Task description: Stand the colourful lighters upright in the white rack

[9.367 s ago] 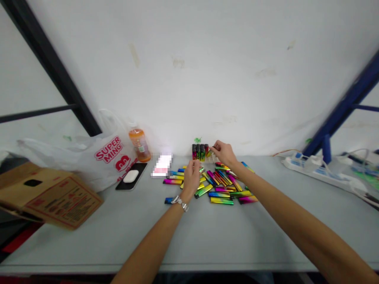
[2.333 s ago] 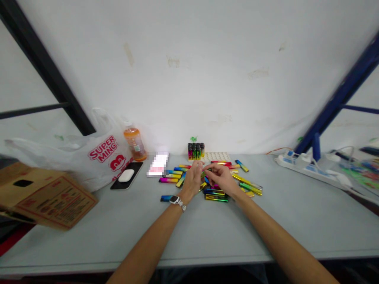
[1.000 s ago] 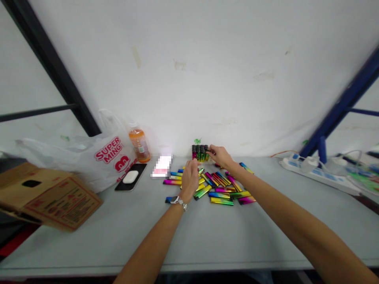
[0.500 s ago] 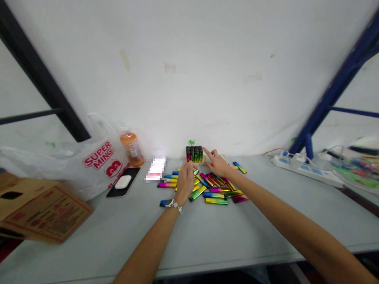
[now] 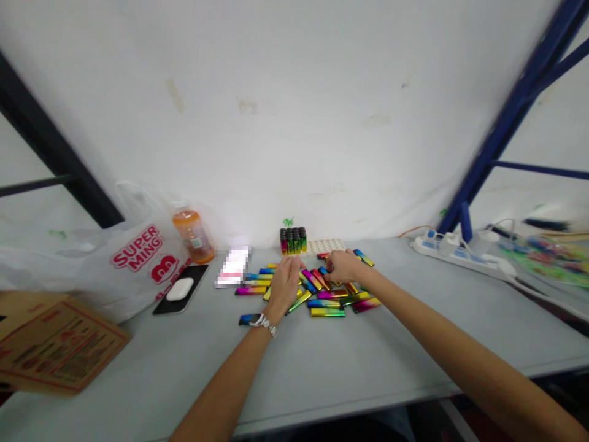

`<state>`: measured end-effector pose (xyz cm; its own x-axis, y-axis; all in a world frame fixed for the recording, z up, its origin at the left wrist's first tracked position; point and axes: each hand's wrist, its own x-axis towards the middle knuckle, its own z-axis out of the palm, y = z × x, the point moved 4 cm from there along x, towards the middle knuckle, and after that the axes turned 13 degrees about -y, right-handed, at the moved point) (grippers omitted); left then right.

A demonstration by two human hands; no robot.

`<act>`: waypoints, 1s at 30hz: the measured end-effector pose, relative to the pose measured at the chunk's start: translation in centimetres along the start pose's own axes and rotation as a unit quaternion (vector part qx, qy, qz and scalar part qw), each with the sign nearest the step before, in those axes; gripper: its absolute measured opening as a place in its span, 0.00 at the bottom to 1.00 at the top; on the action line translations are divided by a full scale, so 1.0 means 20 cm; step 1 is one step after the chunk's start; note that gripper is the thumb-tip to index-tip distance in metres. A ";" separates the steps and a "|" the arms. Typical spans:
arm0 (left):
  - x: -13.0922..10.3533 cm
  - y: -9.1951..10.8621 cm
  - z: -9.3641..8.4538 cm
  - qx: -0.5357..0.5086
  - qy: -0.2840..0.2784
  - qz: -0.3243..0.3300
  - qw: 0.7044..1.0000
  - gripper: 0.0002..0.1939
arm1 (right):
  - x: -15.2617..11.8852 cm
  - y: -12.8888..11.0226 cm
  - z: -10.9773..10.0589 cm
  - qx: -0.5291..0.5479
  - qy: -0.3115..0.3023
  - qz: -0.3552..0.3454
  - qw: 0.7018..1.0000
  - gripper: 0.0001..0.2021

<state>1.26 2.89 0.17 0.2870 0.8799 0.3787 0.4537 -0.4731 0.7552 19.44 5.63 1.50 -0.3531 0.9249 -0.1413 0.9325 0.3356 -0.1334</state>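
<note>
Shiny rainbow-coloured lighters [image 5: 327, 312] lie scattered over the middle of the table. Behind them, a tight group of lighters [image 5: 293, 240] stands upright, black ends up, at the left end of a pale tray with holes [image 5: 326, 247]. My left hand [image 5: 285, 282], with a metal watch on its wrist, is over the left part of the pile. Its fingers are pressed together, and what they hold is hidden. My right hand [image 5: 344, 267] reaches down into the right part of the pile, fingertips closed on a lighter that is mostly covered.
On the left are a cardboard box [image 5: 64, 344], a white plastic bag [image 5: 124, 270], an orange drink bottle [image 5: 194, 236] and a dark phone [image 5: 196, 288] bearing a white case [image 5: 180, 289]. A blurred-out white item [image 5: 234, 266] lies nearby. A power strip [image 5: 460, 255] is at right.
My right hand has moved from beside the upright lighters down to the pile, its fingers curling in. The holed tray is now more exposed. My left hand stays over the pile.
</note>
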 end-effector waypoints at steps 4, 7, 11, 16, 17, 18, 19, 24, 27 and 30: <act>0.00 0.00 0.00 0.003 0.007 -0.001 1.000 0.24 | 0.03 0.00 -0.01 0.031 0.019 -0.003 0.999 0.14; 0.01 -0.01 -0.01 0.016 0.022 -0.003 1.000 0.22 | 0.04 -0.04 -0.04 0.101 0.078 -0.048 0.991 0.10; 0.01 -0.01 -0.02 0.006 0.047 -0.006 0.999 0.19 | 0.05 -0.13 -0.02 0.311 0.164 -0.126 0.927 0.08; 0.00 0.00 -0.02 -0.012 0.041 0.009 0.999 0.18 | 0.03 -0.25 0.09 0.577 0.198 -0.170 0.774 0.09; 0.00 0.00 -0.01 -0.013 0.036 0.012 0.999 0.18 | 0.02 -0.26 0.12 0.598 0.192 -0.165 0.760 0.10; 0.00 0.00 -0.01 -0.014 0.030 0.015 0.999 0.18 | 0.01 -0.27 0.14 0.608 0.184 -0.159 0.756 0.11; 0.00 0.00 0.00 -0.016 0.022 0.019 0.999 0.18 | 0.00 -0.27 0.15 0.607 0.181 -0.155 0.758 0.11; 0.00 0.03 0.01 -0.015 -0.002 0.037 0.999 0.17 | -0.05 -0.27 0.16 0.571 0.192 -0.141 0.786 0.18; -0.01 0.06 0.02 -0.012 -0.019 0.059 0.998 0.13 | -0.07 -0.29 0.14 0.558 0.196 -0.138 0.795 0.23; -0.02 0.08 0.04 -0.014 -0.039 0.069 0.997 0.09 | -0.09 -0.29 0.12 0.544 0.207 -0.123 0.803 0.25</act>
<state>2.60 1.76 0.80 0.4095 0.8002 0.4383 0.3818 -0.5866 0.7142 14.40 1.64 0.22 -0.2507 0.9101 0.3300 0.1393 0.3712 -0.9180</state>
